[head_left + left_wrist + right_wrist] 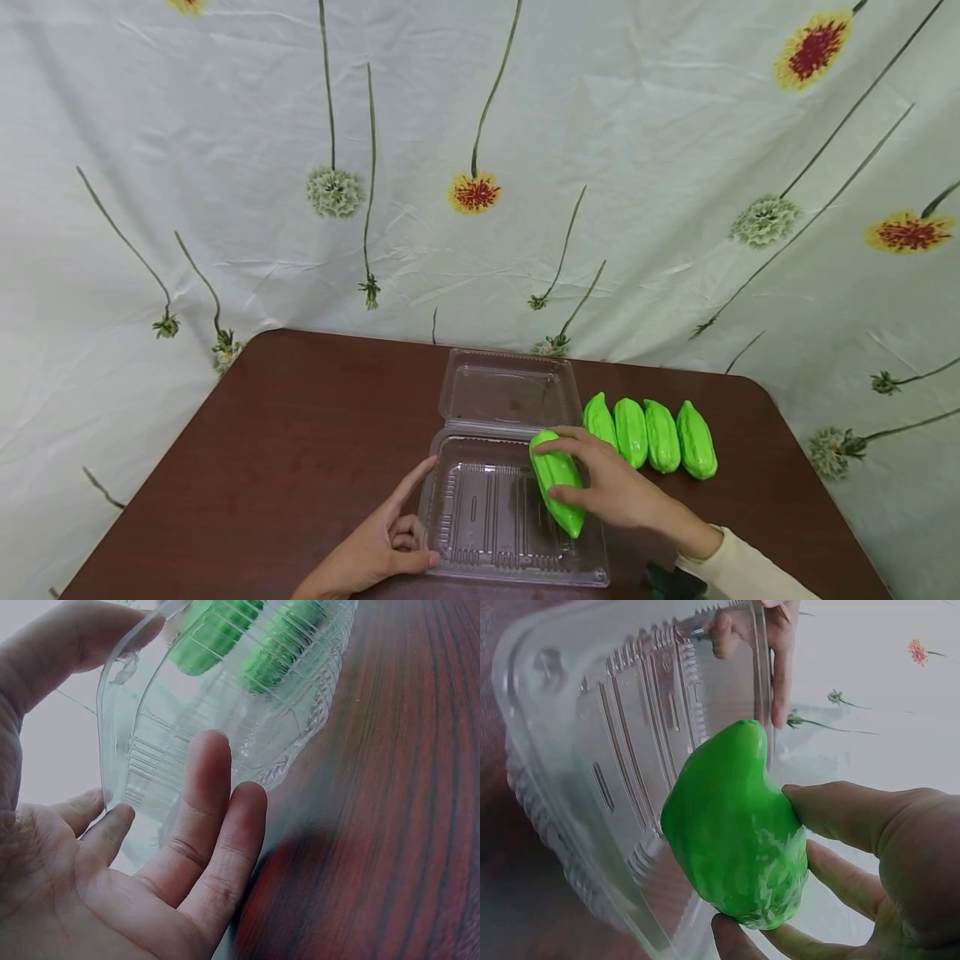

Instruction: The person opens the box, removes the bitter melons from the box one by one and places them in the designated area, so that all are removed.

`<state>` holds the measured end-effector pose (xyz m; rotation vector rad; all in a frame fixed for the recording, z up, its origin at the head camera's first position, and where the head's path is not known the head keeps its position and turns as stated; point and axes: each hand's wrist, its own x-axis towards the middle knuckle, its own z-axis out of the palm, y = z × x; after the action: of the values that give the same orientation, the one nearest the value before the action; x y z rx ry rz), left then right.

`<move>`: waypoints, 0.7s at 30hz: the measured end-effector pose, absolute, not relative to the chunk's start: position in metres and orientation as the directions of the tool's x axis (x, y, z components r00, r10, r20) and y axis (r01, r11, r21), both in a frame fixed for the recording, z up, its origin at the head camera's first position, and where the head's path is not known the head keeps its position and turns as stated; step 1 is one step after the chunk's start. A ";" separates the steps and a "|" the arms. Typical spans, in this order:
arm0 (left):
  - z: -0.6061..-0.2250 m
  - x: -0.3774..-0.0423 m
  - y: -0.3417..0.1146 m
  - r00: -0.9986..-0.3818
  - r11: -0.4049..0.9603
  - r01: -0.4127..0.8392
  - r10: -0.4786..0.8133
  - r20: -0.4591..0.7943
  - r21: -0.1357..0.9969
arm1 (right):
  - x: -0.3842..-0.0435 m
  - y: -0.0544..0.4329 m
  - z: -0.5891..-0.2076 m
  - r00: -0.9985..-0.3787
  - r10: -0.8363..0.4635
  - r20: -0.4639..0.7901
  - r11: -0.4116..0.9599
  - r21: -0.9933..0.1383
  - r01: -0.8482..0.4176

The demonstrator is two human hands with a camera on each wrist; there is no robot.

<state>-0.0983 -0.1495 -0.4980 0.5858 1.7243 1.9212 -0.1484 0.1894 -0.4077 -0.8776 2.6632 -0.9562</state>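
My right hand (611, 483) grips a glossy bright green bitter melon (557, 483) with its thumb and fingers. The melon is tilted over the right part of a clear plastic clamshell box (480, 575), with its pointed end toward me. In the right wrist view the melon (731, 825) covers part of the box's ribbed tray (592, 712). My left hand (382, 533) rests at the left side of the box, index finger stretched along the rim and thumb at the front corner. Two of its fingers (206, 780) lie beside the box wall (142, 765) in the left wrist view.
Several more green bitter melons (663, 437) lie in a row right of the box. The open lid (510, 392) folds back toward the far edge of the brown table (300, 433). Behind hangs a white flowered cloth (420, 125). A dark object (671, 581) shows beneath the right sleeve.
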 end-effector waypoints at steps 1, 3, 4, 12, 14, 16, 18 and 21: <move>-0.498 -0.098 -0.150 -0.788 -0.082 -0.073 0.615 -0.008 0.994 | -0.149 0.191 -0.407 -0.813 -0.581 0.034 0.616 -0.634 -0.467; -0.497 -0.098 -0.150 -0.788 -0.080 -0.074 0.616 -0.009 0.994 | -0.150 0.195 -0.404 -0.820 -0.571 0.042 0.612 -0.645 -0.459; -0.497 -0.098 -0.150 -0.787 -0.080 -0.076 0.616 -0.011 0.994 | -0.151 0.196 -0.403 -0.824 -0.565 0.045 0.611 -0.649 -0.454; -0.496 -0.098 -0.151 -0.787 -0.073 -0.086 0.617 -0.023 0.994 | -0.157 0.210 -0.400 -0.858 -0.510 0.065 0.627 -0.655 -0.423; -0.496 -0.098 -0.151 -0.787 -0.068 -0.087 0.616 -0.027 0.994 | -0.159 0.213 -0.401 -0.863 -0.499 0.074 0.628 -0.656 -0.419; -0.496 -0.097 -0.151 -0.788 -0.062 -0.088 0.614 -0.031 0.994 | -0.162 0.217 -0.402 -0.868 -0.489 0.086 0.629 -0.654 -0.419; -0.495 -0.097 -0.151 -0.789 -0.058 -0.089 0.613 -0.035 0.994 | -0.163 0.220 -0.402 -0.874 -0.475 0.101 0.636 -0.648 -0.420; -0.495 -0.097 -0.151 -0.791 -0.051 -0.091 0.611 -0.041 0.995 | -0.166 0.224 -0.402 -0.881 -0.459 0.114 0.643 -0.641 -0.418</move>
<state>-0.0970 -0.1508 -0.4952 0.5520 1.7430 1.8932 -0.1655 0.2243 -0.4022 -0.7459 2.7939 -1.0673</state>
